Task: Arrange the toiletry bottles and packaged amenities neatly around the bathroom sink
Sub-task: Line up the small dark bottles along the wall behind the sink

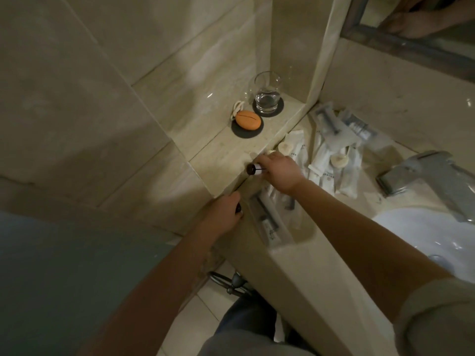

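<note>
Bare ledge (218,160) before soap (248,120), glass (267,92).
</note>
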The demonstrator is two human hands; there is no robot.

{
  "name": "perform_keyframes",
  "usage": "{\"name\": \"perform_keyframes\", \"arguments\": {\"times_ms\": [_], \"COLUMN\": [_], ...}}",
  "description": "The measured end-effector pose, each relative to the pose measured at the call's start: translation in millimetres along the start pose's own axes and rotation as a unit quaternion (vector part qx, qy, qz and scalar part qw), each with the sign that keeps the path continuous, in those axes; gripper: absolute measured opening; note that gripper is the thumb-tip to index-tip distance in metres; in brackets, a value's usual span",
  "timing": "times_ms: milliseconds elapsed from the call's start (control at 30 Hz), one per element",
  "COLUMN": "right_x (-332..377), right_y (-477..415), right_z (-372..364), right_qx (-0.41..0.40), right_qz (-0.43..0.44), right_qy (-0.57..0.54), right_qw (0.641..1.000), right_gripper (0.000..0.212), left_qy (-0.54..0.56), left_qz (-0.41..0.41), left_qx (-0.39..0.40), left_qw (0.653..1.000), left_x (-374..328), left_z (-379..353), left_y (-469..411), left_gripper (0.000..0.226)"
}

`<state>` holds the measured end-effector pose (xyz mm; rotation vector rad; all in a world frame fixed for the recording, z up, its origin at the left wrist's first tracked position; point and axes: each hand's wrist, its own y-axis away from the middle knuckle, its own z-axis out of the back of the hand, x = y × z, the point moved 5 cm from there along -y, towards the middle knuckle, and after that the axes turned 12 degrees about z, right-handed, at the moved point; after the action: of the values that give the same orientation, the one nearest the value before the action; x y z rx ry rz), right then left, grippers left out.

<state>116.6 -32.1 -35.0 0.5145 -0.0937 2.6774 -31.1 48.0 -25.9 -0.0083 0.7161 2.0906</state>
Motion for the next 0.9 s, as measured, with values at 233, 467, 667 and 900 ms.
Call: {"name": "perform_keyframes", "arguments": {"times_ms": [233, 467, 667, 900], "right_x": [-3, -33, -57, -84], "right_y": [71, 179, 301, 455], "right_z": [33, 60, 93, 134], "right_qx": [-0.103, -0.202, -0.267, -0.323], "right_qz": [-0.077, -0.216, -0.333, -0.441], "right_qy": [-0.191, -0.271, -0.243, -0.163], "right_qw": [0.973, 0.916, 0.871, 0.822], "right_gripper": [0.03, 0.024, 0.022, 0.018], "left_qy": [0.104, 0.093, 0.052, -0.011], "left_qz": [-0.004, -0.094, -0.243, -0.405], "left_qx": [0.007, -0.025, 0.01, 0.045], "left_qw": [0.995, 0.991, 0.968, 0.913], "left_x": [-22, -101, -221, -375], "left_z": [19, 24, -9, -64], "left_y": [6, 7, 38, 98], "left_gripper": [0.015, 0.019, 0.019, 0.025]}}
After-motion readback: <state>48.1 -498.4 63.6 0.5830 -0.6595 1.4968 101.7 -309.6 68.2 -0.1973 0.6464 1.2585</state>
